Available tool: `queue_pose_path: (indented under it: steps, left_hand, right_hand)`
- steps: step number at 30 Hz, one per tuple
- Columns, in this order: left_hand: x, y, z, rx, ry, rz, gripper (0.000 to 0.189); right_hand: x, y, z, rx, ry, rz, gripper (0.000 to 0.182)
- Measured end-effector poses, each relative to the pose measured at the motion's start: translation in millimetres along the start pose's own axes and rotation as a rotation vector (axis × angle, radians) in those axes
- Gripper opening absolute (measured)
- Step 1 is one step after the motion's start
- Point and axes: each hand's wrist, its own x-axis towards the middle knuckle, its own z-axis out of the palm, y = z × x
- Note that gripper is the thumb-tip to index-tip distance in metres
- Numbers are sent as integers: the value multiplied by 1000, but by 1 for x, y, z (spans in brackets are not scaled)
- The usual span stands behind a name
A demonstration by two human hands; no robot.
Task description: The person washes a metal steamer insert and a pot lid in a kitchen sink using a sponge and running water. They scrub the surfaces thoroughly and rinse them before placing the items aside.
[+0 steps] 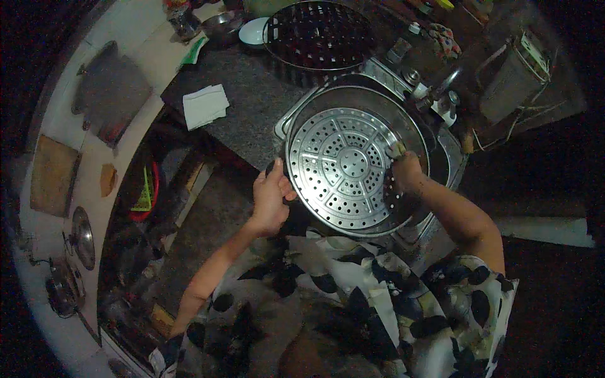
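A round stainless-steel steamer basket with a perforated bottom is tilted towards me over the sink. My left hand grips it at the left side, thumb up by a dark handle. Inside the basket, my right hand is closed around a small pale pad, perhaps a sponge or cloth, against the right part of the perforated bottom. Most of that pad is hidden by the fingers. Behind the basket's right rim stands the metal faucet.
A dark slatted round basket and a white bowl sit at the back of the stone counter. Folded white cloth or paper lies left. A grey bin-like container stands right, and a red basin is lower left.
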Motion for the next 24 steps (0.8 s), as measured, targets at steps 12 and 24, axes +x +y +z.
queue_pose_path:
  steps: [12,24]
  left_hand:
    - [16,9,-16,206,10,-39,25]
    - [3,3,-2,170,113,13,22]
  right_hand:
    - [100,-125,-131,2327,142,-30,23]
    - [32,-153,-116,1789,632,-351,38]
